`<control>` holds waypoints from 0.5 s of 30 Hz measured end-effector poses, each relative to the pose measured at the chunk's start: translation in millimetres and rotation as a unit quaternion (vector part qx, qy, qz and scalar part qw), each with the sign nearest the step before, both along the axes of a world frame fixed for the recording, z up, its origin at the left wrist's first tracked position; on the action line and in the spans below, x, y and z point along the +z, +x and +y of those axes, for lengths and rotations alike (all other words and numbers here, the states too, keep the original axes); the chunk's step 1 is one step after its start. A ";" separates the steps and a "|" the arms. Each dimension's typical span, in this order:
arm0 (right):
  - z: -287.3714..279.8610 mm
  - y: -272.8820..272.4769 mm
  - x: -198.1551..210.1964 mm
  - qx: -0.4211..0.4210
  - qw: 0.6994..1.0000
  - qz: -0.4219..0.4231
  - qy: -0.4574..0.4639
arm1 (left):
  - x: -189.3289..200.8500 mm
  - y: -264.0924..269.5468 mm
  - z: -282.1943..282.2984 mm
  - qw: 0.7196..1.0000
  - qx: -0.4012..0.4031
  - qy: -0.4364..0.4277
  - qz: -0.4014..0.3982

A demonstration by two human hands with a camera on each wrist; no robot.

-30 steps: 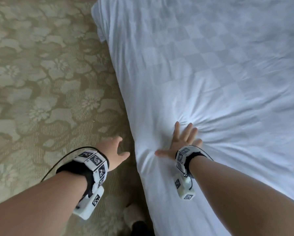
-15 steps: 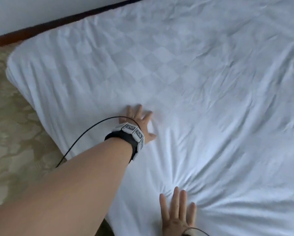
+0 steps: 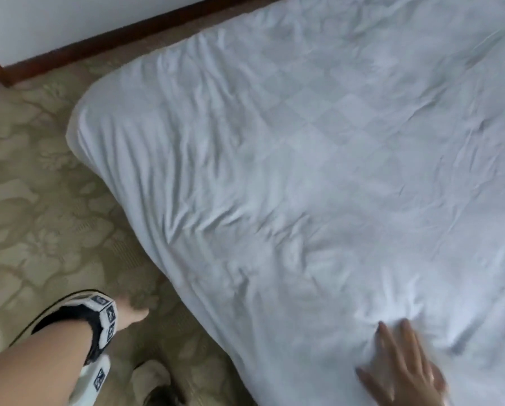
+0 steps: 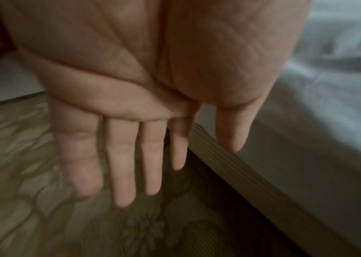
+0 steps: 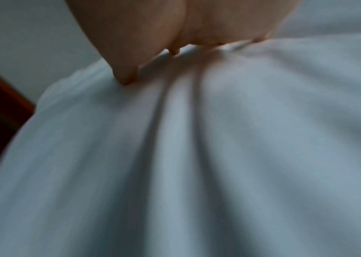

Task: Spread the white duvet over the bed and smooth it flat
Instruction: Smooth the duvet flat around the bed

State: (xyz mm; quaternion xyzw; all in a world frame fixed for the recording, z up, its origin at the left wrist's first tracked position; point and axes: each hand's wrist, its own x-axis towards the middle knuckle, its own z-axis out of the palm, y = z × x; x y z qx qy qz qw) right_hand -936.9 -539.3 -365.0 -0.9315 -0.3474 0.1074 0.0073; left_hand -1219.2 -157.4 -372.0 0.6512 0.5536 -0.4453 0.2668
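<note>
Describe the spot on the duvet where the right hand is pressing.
Start at the white duvet covering the bed. Follow its near edge to the right hand, lying flat. Creases fan outward from the fingers there, unlike the checked middle.

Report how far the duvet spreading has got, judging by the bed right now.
Done: the white duvet already covers the bed to its far corner and drapes over the near edge. In hand: the right hand presses flat on it, creases fanning from the fingers; the left hand hangs open over the carpet, touching nothing. Left: wrinkles across the middle and near side need smoothing.
</note>
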 end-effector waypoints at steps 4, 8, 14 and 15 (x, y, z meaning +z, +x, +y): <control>158.4 29.6 38.5 -0.138 0.986 0.088 -0.020 | 8.5 1.6 45.4 0.992 -0.099 0.031 -0.071; 341.6 -7.3 27.1 -0.096 0.988 0.121 -0.016 | 48.6 20.0 91.1 0.969 -0.155 0.069 -0.179; 466.4 -138.5 18.0 0.099 0.976 0.176 -0.080 | 122.6 6.0 174.3 0.945 -0.186 0.109 -0.246; 466.6 -142.5 14.0 0.101 0.976 0.176 -0.084 | 128.4 5.6 186.0 0.945 -0.189 0.115 -0.240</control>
